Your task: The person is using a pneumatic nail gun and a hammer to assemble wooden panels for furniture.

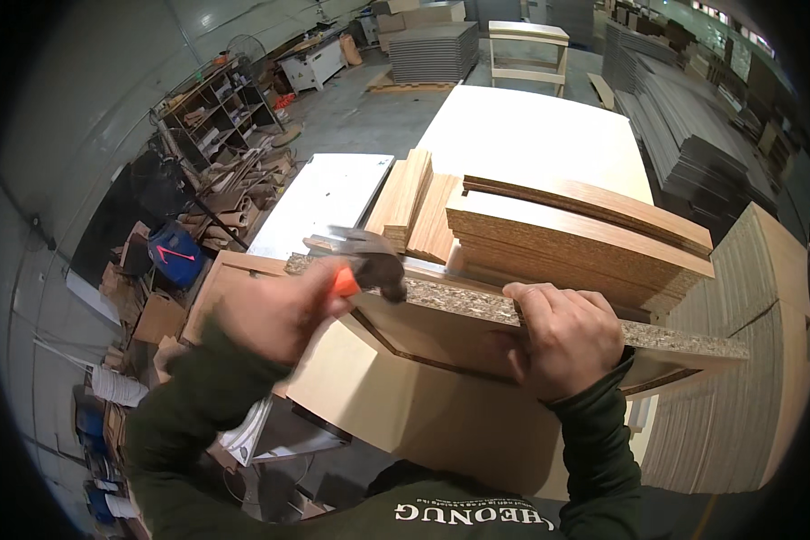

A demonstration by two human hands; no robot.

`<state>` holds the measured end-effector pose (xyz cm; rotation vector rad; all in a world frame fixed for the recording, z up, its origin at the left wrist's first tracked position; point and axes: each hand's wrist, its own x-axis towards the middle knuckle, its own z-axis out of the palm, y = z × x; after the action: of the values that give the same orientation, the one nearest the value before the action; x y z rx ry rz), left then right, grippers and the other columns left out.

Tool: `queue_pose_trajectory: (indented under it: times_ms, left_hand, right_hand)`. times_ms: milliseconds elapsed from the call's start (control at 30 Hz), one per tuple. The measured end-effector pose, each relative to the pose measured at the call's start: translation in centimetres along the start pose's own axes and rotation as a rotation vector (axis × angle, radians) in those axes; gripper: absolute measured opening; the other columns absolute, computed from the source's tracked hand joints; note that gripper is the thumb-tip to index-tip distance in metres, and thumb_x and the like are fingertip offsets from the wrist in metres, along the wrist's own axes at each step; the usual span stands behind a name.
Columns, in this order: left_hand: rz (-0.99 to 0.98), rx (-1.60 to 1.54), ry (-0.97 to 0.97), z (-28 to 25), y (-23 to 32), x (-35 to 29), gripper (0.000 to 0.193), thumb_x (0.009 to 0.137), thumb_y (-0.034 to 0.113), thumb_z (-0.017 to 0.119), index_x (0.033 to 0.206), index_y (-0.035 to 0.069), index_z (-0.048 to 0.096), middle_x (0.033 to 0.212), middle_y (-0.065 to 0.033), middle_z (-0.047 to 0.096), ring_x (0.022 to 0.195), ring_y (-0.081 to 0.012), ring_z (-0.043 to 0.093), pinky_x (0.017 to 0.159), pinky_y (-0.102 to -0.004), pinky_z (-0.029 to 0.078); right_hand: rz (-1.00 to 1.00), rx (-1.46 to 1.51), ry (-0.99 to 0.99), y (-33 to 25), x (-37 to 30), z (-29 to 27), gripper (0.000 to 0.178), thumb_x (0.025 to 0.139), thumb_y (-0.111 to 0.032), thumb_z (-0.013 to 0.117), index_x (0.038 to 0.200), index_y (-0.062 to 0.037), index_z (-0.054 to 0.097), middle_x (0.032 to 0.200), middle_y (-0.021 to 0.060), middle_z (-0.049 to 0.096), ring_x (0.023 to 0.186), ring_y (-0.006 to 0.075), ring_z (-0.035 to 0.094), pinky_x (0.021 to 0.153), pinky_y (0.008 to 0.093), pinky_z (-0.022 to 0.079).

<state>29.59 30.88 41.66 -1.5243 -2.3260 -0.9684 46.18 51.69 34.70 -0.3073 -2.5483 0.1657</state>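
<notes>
My left hand (274,306), slightly smeared by motion, is wrapped round the orange handle of a claw hammer (376,263). The hammer's dark head is over the raw top edge of a particleboard panel (459,301), near its left part; I cannot tell whether it touches. That panel stands on edge in front of me, its pale face toward me, with a dark strip running along it. Farther right, my right hand (567,340) clasps the same edge, fingers on top and thumb on the near face. Beyond the panel lies a stack of wood-coloured boards (576,238).
Shorter wooden strips (409,198) lie left of the stack, beside a white panel (319,198). A large white board (535,135) lies behind. Grey sheets (693,162) are piled at right. A blue drum (175,255) and cardboard scraps (243,202) crowd the left side.
</notes>
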Motion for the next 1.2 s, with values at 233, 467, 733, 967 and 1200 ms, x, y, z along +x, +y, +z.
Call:
queue_pose_trajectory:
  times_ms: [233,467,733,967,1200]
  left_hand:
    - [-0.014,0.340,-0.282,0.6,-0.3,-0.6,0.031,0.081,0.022,0.056,0.110,0.014,0.049,0.058,-0.0119,0.055,0.054,-0.0302,0.056,0.047,-0.0376,0.043]
    - [0.093,-0.193,0.215,-2.4,2.1,1.8,0.032,0.086,0.019,0.049,0.111,0.000,0.047,0.070,-0.0122,0.060,0.056,-0.0174,0.060,0.053,-0.0276,0.048]
    - [0.000,0.353,-0.281,-0.5,-1.8,-0.6,0.026,0.083,0.026,0.052,0.105,0.012,0.051,0.065,-0.0137,0.057,0.057,-0.0324,0.056,0.050,-0.0366,0.044]
    - [0.020,0.228,-0.232,-0.5,-2.1,-1.1,0.030,0.084,0.026,0.052,0.109,0.011,0.052,0.071,-0.0136,0.060,0.062,-0.0291,0.060,0.054,-0.0335,0.046]
    - [-0.037,-0.503,0.143,-1.5,3.9,1.2,0.037,0.085,0.022,0.055,0.116,0.004,0.047,0.065,-0.0030,0.055,0.046,-0.0090,0.046,0.043,-0.0235,0.038]
  right_hand:
    - [-0.340,-0.039,0.232,-1.7,1.8,3.9,0.026,0.079,-0.016,0.049,0.101,-0.0083,0.060,0.091,0.0061,0.064,0.082,0.0199,0.061,0.070,0.0273,0.046]
    - [-0.288,0.017,0.340,-2.8,2.0,4.6,0.022,0.075,-0.016,0.053,0.092,-0.0081,0.065,0.092,0.0078,0.064,0.076,0.0168,0.062,0.062,0.0251,0.047]
    - [-0.284,0.037,0.358,-3.0,2.0,3.9,0.020,0.074,-0.016,0.055,0.089,-0.0072,0.065,0.090,0.0074,0.064,0.076,0.0162,0.061,0.062,0.0242,0.046]
    - [-0.238,0.050,0.320,-0.7,-0.8,1.6,0.016,0.075,-0.017,0.055,0.085,-0.0099,0.065,0.090,0.0062,0.065,0.080,0.0174,0.062,0.069,0.0286,0.046]
    - [-0.179,0.082,0.383,0.4,-2.3,0.9,0.010,0.072,-0.017,0.064,0.081,-0.0121,0.065,0.086,0.0039,0.066,0.077,0.0157,0.063,0.064,0.0267,0.045]
